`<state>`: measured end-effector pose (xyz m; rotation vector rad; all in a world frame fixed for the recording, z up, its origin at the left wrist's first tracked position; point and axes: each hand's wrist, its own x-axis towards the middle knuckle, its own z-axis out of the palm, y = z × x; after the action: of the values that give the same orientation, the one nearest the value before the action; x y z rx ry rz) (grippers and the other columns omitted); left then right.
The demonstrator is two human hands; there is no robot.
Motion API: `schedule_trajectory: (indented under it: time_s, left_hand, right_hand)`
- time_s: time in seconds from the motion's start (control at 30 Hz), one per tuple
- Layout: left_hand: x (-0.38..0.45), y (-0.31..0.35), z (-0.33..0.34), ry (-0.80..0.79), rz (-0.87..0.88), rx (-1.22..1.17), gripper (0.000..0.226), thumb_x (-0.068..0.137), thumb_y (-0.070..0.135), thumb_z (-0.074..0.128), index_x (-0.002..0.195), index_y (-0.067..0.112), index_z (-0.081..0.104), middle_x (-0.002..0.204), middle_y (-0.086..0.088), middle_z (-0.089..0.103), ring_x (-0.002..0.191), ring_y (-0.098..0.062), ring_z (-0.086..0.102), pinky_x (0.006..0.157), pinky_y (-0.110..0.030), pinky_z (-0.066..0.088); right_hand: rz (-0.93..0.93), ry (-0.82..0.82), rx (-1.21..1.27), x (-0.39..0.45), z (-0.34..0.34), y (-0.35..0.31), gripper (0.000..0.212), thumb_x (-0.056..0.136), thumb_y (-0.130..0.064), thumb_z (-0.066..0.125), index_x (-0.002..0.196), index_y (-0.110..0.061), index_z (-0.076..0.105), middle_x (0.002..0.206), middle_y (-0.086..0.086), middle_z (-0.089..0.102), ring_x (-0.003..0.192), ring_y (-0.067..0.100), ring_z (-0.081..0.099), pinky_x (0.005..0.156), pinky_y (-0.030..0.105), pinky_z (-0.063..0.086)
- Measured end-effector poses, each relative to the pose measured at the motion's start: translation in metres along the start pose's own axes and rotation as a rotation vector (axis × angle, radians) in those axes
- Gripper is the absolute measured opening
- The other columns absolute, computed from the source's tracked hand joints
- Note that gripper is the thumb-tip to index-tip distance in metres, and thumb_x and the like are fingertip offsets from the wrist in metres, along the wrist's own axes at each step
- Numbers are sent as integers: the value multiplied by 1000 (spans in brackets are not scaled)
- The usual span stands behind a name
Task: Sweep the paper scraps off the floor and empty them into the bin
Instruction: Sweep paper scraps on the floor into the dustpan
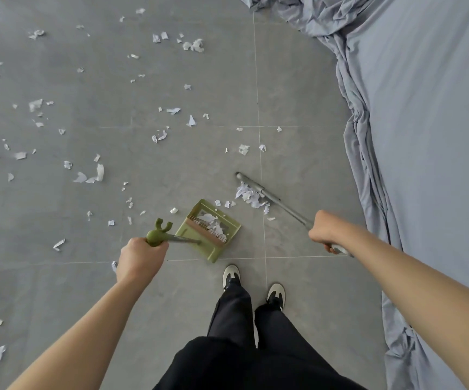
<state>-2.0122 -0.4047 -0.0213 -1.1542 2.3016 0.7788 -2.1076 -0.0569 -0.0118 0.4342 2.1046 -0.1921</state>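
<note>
On the grey tiled floor (59, 277), left hand (139, 260) fingers curl round the green long-handled plastic dustpan (209, 229); right hand (326, 230) grips the grey metal broom (272, 199), beside a heap of white paper scraps (251, 197); more lie scattered.

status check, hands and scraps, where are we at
Left hand grips green dustpan handle, right hand grips broom. Small scrap pile at broom head, some already in pan. Many scraps still scattered; bin not in view.
</note>
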Motion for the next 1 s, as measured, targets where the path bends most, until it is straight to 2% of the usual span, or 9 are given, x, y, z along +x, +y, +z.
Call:
schedule_trajectory:
  time_s: [0.07, 0.13, 0.23, 0.3, 0.43, 0.57, 0.7, 0.8, 1.0]
  left_hand:
    - [3, 1, -3, -30, -5, 4, 29, 85, 32, 60, 67, 10, 59, 66, -11, 60, 62, -32, 54, 72, -39, 52]
    - [7, 2, -4, -52, -6, 6, 28, 86, 30, 60, 69, 8, 58, 67, -11, 58, 60, -31, 52, 61, -31, 43]
    - [10, 3, -5, -62, -7, 19, 27, 85, 31, 59, 71, 8, 58, 70, -11, 60, 62, -31, 53, 61, -31, 43]
    - [10, 3, -4, -67, 1, 24, 27, 85, 30, 58, 70, 8, 57, 70, -12, 60, 62, -31, 54, 61, -31, 44]
    - [10, 1, -3, -71, 17, 52, 26, 86, 29, 58, 71, 7, 58, 72, -12, 62, 64, -32, 57, 63, -33, 48]
    - [12, 0, -5, -78, 15, 73, 25, 86, 28, 57, 73, 7, 59, 71, -12, 61, 62, -31, 54, 61, -32, 46]
    - [14, 0, -5, -86, 18, 75, 25, 86, 28, 57, 73, 7, 58, 74, -12, 61, 63, -31, 54, 62, -33, 46]
    - [15, 1, -5, -95, 25, 83, 24, 86, 27, 57, 75, 6, 58, 76, -13, 62, 64, -32, 56, 62, -32, 47]
    - [17, 5, -3, -114, 52, 78, 22, 86, 28, 58, 77, 7, 59, 79, -13, 64, 68, -33, 59, 62, -33, 47]
  right_hand:
    - [-12, 12, -98, -7, -10, -2, 24, 79, 2, 41, 56, 2, 49, 22, 7, 39, 33, 21, 46, 44, 22, 40]
    - [-30, 40, -145, -13, -22, 2, 22, 77, 3, 40, 56, 3, 48, 23, 9, 41, 34, 22, 47, 44, 22, 41]
    - [-2, 73, -87, -18, -29, 15, 20, 75, 2, 41, 59, 5, 53, 35, 15, 50, 38, 26, 51, 45, 23, 42]
    - [43, 58, 22, -19, -21, 23, 18, 78, 3, 41, 68, 6, 56, 49, 20, 55, 42, 25, 49, 46, 23, 40]
    - [180, -20, 393, -13, 5, 28, 14, 87, 5, 35, 77, -4, 40, 63, 9, 40, 45, 14, 34, 44, 18, 30]
    - [238, -81, 534, -5, 25, 28, 10, 89, 5, 41, 82, -2, 43, 62, 6, 38, 46, 14, 34, 49, 22, 30]
    - [218, -143, 543, -7, 43, 25, 11, 87, 4, 42, 91, 2, 52, 64, 9, 44, 42, 16, 39, 46, 21, 34]
    - [183, -190, 526, -14, 52, 12, 8, 88, 4, 42, 92, 0, 48, 68, 9, 43, 42, 15, 37, 44, 20, 34]
    - [70, -238, 410, -23, 63, -15, 7, 87, 4, 42, 92, 2, 47, 65, 13, 48, 48, 21, 44, 50, 29, 40]
